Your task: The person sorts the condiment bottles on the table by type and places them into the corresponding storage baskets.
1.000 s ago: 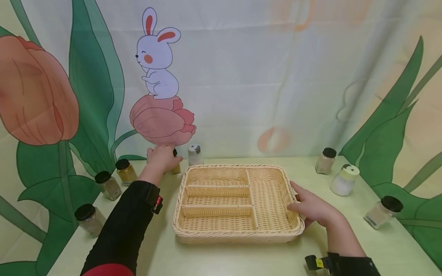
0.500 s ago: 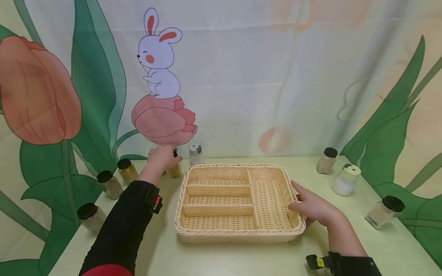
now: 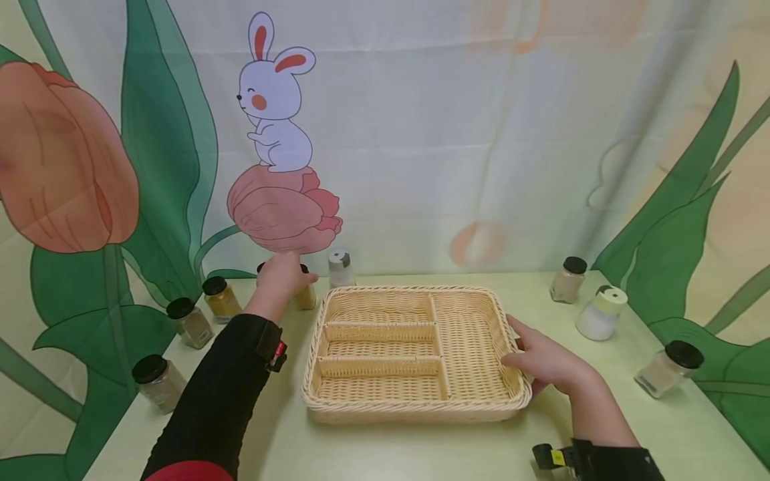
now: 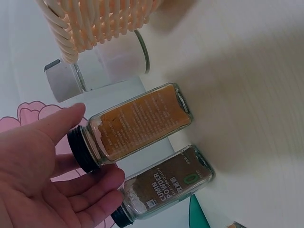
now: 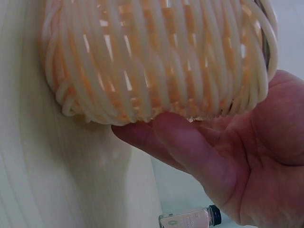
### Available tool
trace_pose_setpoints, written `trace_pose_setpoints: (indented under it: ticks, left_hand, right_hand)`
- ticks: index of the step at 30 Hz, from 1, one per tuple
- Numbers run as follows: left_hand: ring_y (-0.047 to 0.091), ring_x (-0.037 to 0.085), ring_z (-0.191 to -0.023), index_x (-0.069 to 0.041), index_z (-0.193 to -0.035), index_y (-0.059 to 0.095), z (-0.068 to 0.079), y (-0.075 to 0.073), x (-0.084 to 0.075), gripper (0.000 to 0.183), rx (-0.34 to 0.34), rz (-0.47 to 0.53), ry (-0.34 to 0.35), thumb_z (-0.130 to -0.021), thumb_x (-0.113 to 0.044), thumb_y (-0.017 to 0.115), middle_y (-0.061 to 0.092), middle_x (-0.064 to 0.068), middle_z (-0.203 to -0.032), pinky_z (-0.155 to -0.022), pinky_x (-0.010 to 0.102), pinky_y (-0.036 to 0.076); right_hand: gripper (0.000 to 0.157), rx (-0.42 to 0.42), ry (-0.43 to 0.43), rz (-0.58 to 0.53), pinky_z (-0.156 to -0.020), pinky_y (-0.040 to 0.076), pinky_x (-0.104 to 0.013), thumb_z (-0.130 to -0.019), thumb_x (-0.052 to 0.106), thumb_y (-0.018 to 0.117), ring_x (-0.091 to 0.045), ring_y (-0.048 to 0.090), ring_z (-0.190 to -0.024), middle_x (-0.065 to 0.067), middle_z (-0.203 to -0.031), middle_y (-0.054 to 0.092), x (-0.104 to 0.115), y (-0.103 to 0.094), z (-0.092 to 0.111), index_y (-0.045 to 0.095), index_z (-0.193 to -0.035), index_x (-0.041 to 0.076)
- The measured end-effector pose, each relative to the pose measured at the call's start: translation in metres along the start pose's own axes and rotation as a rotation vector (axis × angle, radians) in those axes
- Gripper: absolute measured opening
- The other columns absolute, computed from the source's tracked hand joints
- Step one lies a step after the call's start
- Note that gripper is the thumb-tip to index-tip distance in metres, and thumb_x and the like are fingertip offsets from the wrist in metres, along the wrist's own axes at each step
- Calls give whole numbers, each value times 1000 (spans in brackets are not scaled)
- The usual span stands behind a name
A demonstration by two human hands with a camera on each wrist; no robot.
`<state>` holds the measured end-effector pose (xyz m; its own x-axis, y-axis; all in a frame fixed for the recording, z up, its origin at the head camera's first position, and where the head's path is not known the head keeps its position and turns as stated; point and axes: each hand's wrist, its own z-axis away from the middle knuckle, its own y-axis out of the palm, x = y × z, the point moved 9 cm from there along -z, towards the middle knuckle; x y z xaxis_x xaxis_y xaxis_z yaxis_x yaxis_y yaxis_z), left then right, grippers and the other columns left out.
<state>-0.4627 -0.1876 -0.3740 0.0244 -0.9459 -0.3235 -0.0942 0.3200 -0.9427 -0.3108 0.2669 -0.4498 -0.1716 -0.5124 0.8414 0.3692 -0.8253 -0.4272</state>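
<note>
My left hand reaches to the back left of the table, at a square glass spice jar of orange-brown powder. In the left wrist view its straight thumb and loosely bent fingers lie around the jar's black cap, with the thumb tip a little off it. A cumin powder jar stands close beside, its cap near my fingertips. My right hand grips the right side of a woven divided basket, thumb over the rim and fingers outside. The right wrist view shows fingers against the basket's wall.
A grey-capped shaker stands behind the basket. Along the left edge are jars of yellow powder, brown powder and pale powder. A jar, a white shaker and another jar stand at right.
My left hand has shifted slightly, and a black cap now shows on its left side. My right hand and the basket hold their place.
</note>
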Motion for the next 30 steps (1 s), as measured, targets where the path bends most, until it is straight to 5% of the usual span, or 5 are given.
trace_pose_setpoints:
  ticks: [13, 30]
  left_hand:
    - [62, 33, -93, 1, -110, 66, -1, -3, -3, 33, 52, -4, -54, -89, -21, 79, 65, 18, -108, -78, 46, 57]
    - [59, 36, -95, -1, -116, 65, 4, -14, 0, 33, 60, 43, 40, -90, -16, 78, 63, 20, -112, -79, 47, 55]
  right_hand:
    - [90, -7, -1, 14, -54, 60, -51, -96, 11, 62, -30, 72, -78, -39, -148, 36, 0, -3, -1, 5, -165, 17]
    - [90, -9, 5, 10, -54, 60, -51, -96, 12, 62, -30, 72, -78, -40, -149, 32, 0, -1, 0, 4, -165, 15]
